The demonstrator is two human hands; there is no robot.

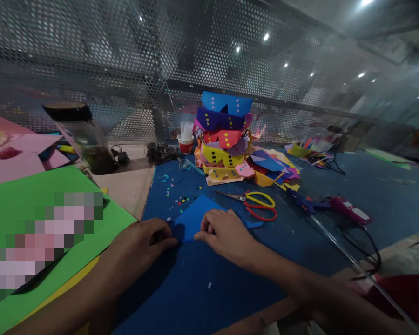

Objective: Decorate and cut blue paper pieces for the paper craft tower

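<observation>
Blue paper sheet (199, 211) lies flat on the blue worktop (230, 288), front centre. Right hand (226, 235) presses on it, fingers together, nothing gripped. Left hand (145, 242) is curled at its near corner; pinching or not, cannot tell. Risk: the sheet slips under uneven pressure and creases crooked. Scissors (256, 204) lie just beyond. No legible writing.

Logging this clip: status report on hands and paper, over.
Left hand at near corner of blue paper, grip unclear. Right hand pressing on it. Scissors lie just beyond, apart.
</observation>
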